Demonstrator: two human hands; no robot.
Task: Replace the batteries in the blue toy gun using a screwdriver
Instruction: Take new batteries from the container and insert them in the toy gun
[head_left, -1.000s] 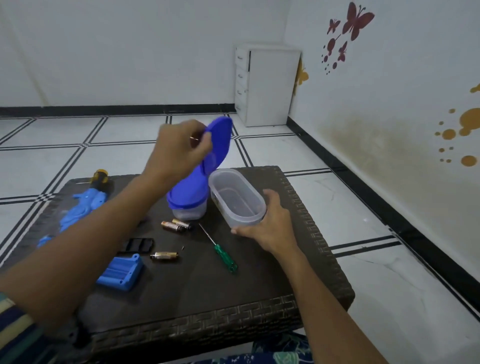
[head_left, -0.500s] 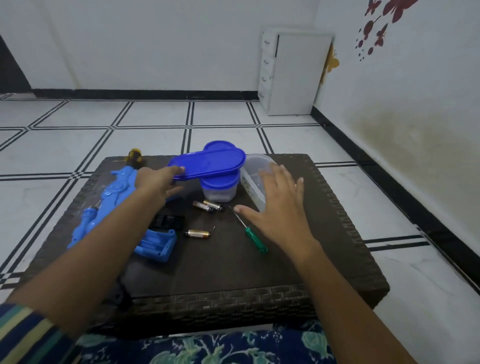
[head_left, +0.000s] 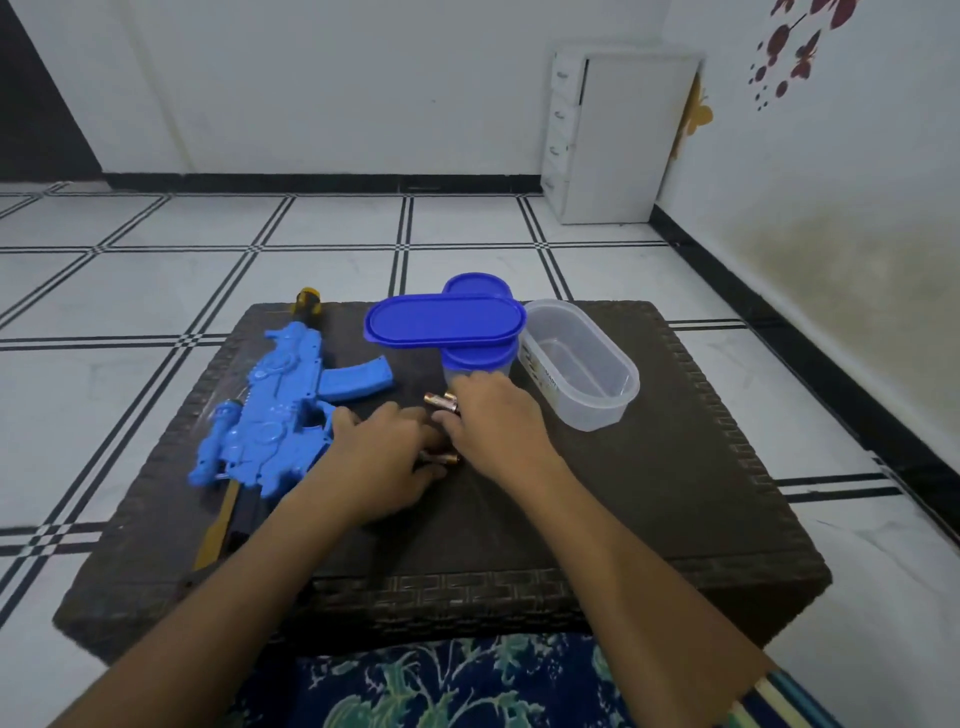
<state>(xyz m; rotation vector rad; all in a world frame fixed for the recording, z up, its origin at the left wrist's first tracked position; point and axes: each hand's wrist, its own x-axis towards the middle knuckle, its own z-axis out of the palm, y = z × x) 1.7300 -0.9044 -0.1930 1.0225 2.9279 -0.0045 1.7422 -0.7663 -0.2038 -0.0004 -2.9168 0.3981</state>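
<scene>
Lowered since before: my left hand flat, touching near battery; right hand curled over far battery, grip unclear.

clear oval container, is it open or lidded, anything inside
Open and empty: the clear oval container has no lid and its bare bottom shows. A blue oval lid rests on the smaller tub.

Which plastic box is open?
The bigger clear tub on the right is open; the smaller tub beside it wears a blue lid, with the loose lid resting on top.
</scene>
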